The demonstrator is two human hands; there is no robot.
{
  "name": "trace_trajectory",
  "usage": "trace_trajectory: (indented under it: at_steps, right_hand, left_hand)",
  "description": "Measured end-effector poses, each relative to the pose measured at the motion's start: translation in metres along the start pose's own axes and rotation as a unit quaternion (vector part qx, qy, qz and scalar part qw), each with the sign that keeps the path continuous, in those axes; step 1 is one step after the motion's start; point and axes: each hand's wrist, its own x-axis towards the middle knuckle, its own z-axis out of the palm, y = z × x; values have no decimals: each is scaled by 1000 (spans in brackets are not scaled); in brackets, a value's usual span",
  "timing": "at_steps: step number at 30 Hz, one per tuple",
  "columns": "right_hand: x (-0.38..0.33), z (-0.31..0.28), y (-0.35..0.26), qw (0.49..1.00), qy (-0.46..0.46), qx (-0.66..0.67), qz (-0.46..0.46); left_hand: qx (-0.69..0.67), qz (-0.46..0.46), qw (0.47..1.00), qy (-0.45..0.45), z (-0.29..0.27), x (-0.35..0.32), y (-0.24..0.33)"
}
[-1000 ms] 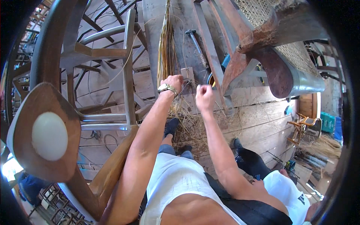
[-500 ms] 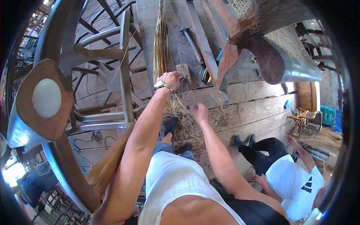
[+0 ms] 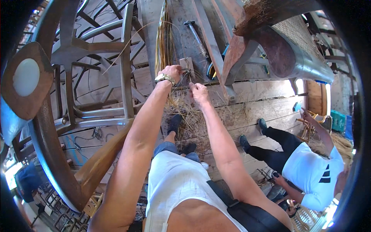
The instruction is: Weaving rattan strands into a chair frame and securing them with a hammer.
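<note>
Golden strands (image 3: 164,42) point lengthwise away from the left hand (image 3: 170,73).

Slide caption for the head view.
Left hand and right hand close together by a small pale wooden block, near long, thin golden-brown strands.

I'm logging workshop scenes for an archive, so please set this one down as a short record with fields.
Left hand: curled beside a small wooden block; anything held is unclear
Left wrist: metal watch
Right hand: closed, seemingly on a thin strand
Plank surface: bundle of long yellowish strands, hammer to its right
Left side: dark wooden chair frame
Floor: scattered straw-like scraps
Co-worker: at right, white shirt, dark trousers
</note>
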Motion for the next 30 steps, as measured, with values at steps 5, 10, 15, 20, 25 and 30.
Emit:
trace_trajectory:
  at_steps: [5,10,15,20,25,30]
  right_hand:
    - [-32,-6,93,990,49,-130,-17]
    - [-116,-38,193,981,-63,-111,149]
    - [-52,-25,119,987,36,-156,-31]
    - [14,-4,11,999,-15,-39,8]
    - [-7,-6,45,969,140,-187,-86]
    - [-70,-20,69,968,123,-215,-36]
  left_hand:
    - [7,0,1000,3,-3,-2,-2]
    - [8,3,1000,18,-2,-8,0]
    - [9,4,1000,-2,-9,-12,6]
    - [1,2,1000,13,-4,-7,3]
    - [-4,6,1000,19,-4,-7,-3]
    - [10,-1,1000,4,-7,-12,7]
